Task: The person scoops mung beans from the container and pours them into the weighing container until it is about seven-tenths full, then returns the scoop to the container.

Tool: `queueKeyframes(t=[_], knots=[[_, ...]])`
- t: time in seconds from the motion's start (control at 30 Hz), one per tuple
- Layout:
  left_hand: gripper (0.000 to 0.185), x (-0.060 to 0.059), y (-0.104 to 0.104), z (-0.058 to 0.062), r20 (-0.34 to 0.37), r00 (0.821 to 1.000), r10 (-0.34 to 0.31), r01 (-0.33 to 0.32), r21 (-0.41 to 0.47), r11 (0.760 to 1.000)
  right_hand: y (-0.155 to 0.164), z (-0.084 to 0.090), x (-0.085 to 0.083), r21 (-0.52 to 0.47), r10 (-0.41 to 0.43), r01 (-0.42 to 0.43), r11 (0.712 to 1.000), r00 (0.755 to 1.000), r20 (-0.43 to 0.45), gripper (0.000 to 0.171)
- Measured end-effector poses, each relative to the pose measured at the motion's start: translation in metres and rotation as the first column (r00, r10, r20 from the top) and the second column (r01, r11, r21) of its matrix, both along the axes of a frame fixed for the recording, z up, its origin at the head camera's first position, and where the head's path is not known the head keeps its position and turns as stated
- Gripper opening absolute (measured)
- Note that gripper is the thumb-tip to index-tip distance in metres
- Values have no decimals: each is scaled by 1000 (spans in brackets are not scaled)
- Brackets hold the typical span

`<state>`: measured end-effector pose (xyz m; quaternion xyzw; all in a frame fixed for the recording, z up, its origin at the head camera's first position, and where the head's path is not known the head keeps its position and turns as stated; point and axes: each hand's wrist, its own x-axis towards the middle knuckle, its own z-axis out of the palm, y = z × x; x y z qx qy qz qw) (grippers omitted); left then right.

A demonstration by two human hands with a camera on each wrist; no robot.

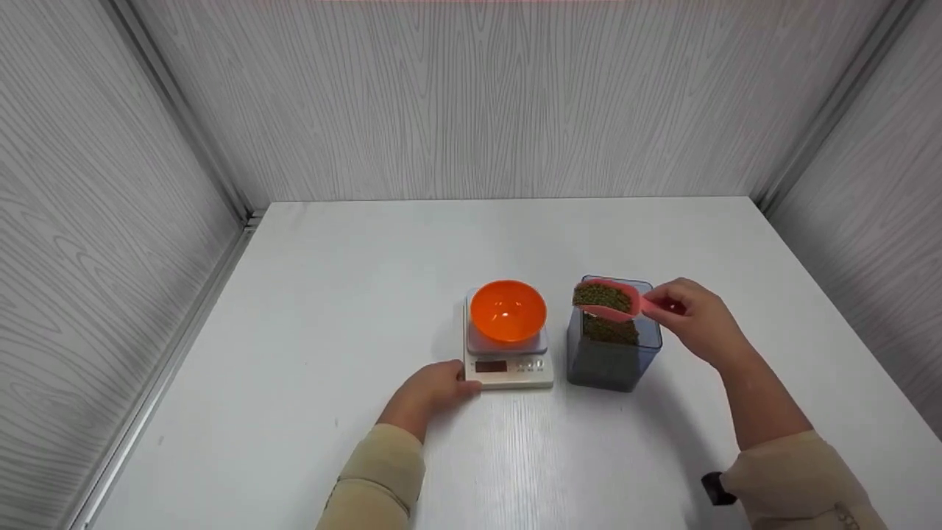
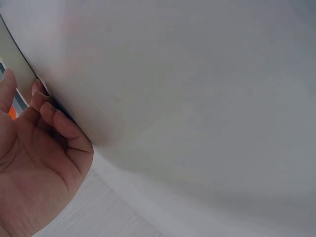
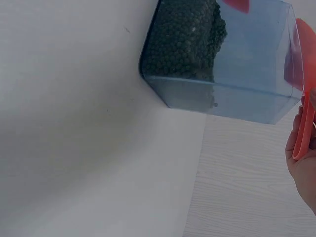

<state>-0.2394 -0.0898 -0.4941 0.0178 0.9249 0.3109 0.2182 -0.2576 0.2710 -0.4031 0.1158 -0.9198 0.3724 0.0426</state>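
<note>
My right hand [image 1: 695, 318] pinches the handle of a pink scoop [image 1: 639, 294], heaped with small green-brown pellets [image 1: 602, 296]. The scoop is over the open top of a clear bluish container [image 1: 647, 353]. More pellets [image 3: 185, 42] lie inside that container, as the right wrist view shows. At the front left corner of a white digital scale [image 1: 515, 379], my left hand [image 1: 434, 390] grips the edge, thumb on top and fingers curled along the side [image 2: 61, 123]. An orange bowl [image 1: 508, 313] sits upright on the scale's platform, with no pellets visible in it.
The scale and the container stand side by side on a white table [image 1: 331, 294]. Grey wood-grain panels [image 1: 441, 103] rise at the back, left and right. A small black object [image 1: 717, 489] shows beside the right sleeve.
</note>
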Motion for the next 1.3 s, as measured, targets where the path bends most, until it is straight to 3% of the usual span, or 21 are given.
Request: queueKeyframes(t=[0.2,0.4,0.6,1.3], knots=[[40,-1,0,-2,10,1000,1,-1,1,1000,-28,9,-3,20,20,-20,1000,1000,-19,21],[28,-2,1,-3,-26,999,-38,36,-49,998,-51,13,-7,77,38,-36,996,999,-37,15],[31,-3,2,-5,-8,1000,-11,11,-48,999,-66,17,-8,120,28,-24,992,999,-32,15],[29,-2,1,2,-22,999,-42,42,-36,998,-79,21,-12,252,49,-33,967,997,-56,17]])
